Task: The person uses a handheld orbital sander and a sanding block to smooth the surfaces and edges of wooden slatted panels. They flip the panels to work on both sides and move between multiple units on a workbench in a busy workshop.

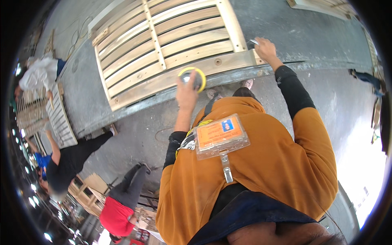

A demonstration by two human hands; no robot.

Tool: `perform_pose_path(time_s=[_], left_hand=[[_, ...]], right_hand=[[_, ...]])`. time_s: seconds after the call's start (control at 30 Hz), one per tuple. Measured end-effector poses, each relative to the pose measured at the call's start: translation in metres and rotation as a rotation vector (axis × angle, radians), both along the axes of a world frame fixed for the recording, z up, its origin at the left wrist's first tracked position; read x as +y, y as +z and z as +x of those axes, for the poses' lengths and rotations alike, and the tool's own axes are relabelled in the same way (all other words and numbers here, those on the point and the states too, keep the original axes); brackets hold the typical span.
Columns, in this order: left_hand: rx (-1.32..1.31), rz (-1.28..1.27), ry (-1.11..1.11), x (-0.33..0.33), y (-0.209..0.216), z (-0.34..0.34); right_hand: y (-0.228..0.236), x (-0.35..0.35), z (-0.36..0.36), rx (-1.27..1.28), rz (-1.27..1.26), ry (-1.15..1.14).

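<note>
My left hand [187, 96] is closed on a round, yellow-rimmed object [203, 80] with a dark middle, just over the near rail of the slatted wooden panel [171, 76]. Its exact kind I cannot make out. At the panel's near right corner, my right hand [266, 50] grips a small tool with a thin pale tip [254, 41]. The tip points left, close to the corner, and the fingers hide the rest. The panel lies flat, slats running across, with round holes or knots in its near rail.
The panel rests on a long grey worktable [298, 36], whose metal front edge [143, 107] runs before me. Another wooden piece [322, 6] lies at the far right. People stand at left, one in red [116, 216], one in black [69, 163], near further slatted panels [61, 116].
</note>
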State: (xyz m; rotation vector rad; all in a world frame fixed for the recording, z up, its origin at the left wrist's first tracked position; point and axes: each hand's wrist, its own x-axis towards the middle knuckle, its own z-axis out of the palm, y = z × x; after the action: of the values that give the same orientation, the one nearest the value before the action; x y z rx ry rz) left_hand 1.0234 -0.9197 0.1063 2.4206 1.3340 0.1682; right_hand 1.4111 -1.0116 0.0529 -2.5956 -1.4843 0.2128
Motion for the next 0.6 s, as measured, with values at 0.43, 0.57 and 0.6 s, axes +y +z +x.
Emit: perform_pose_path(time_s=[0.43,0.57,0.6], left_hand=[[-0.016,-0.064,0.042,0.013,0.008,0.083],[0.070,-0.097,0.311,0.041,0.011,0.068],[0.044,-0.056,0.318,0.047,0.010,0.067]], right_hand=[[-0.004,0.002,-0.004,0.125,0.174,-0.109],[0.001,0.002,-0.007,0.141,0.180,-0.123],[0.002,0.003,-0.008,0.136,0.189,-0.129]])
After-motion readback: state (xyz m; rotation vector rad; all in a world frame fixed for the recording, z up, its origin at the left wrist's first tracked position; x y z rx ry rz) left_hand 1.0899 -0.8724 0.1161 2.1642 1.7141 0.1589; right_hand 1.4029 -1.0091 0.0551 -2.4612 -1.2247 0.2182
